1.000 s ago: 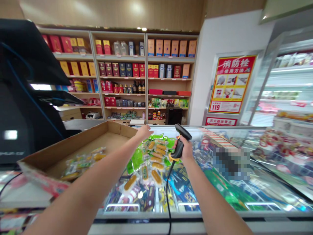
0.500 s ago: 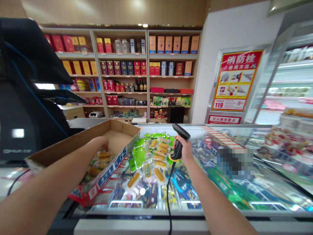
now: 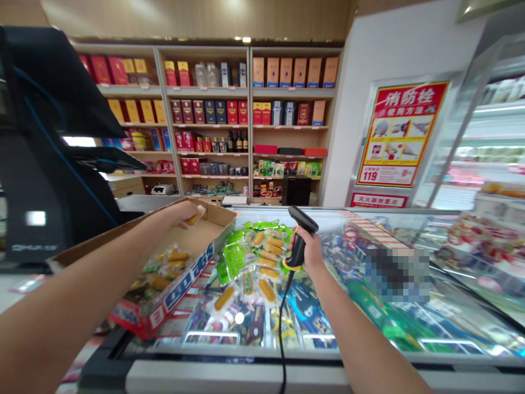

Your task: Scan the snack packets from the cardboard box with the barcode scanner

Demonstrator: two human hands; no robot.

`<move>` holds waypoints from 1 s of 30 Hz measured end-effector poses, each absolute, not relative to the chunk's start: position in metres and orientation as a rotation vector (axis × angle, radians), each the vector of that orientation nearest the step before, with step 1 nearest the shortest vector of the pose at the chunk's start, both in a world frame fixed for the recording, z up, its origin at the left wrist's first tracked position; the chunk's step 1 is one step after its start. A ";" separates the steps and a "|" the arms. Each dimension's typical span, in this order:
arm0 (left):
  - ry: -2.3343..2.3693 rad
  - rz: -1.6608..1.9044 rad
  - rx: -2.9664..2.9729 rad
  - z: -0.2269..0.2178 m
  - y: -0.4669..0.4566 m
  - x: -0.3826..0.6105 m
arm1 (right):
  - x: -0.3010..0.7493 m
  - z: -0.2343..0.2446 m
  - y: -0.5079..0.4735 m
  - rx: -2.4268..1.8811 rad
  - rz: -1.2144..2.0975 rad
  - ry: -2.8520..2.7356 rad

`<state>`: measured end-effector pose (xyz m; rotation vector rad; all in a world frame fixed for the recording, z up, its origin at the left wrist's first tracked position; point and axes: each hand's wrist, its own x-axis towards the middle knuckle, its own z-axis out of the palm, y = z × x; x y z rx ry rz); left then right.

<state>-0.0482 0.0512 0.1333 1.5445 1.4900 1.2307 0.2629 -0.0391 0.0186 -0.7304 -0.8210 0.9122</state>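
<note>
My left hand (image 3: 184, 214) reaches over the far part of a cardboard display box (image 3: 197, 236) and is shut on a small packet with a yellow filling (image 3: 193, 220). Several similar clear packets (image 3: 166, 265) lie in the box. My right hand (image 3: 309, 250) grips a black handheld barcode scanner (image 3: 301, 235) with yellow trim, and its black cable (image 3: 282, 328) hangs down. Below that hand, a heap of clear and green packets with yellow sausage-like fillings (image 3: 256, 268) lies on the freezer.
A glass-topped chest freezer (image 3: 369, 350) full of colourful packages runs across the front. A black checkout terminal (image 3: 41, 164) stands at the left. Wooden shelves of boxed liquor and bottles (image 3: 205, 115) line the back wall. A lit display fridge (image 3: 484, 148) stands at the right.
My left hand has risen from the packets in the box to its far side, with a packet in it. My right hand still holds the scanner in nearly the same place.
</note>
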 end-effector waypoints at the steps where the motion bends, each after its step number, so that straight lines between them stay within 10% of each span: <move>1: 1.504 1.124 1.506 0.138 0.051 -0.046 | 0.263 0.019 -0.039 -0.733 0.912 -0.827; 18: 0.554 0.837 0.605 0.025 -0.008 0.067 | 0.256 0.013 -0.039 -0.763 0.935 -0.901; 30: 0.519 1.258 1.115 -0.013 0.023 0.056 | 0.251 0.008 -0.043 -0.777 0.993 -1.045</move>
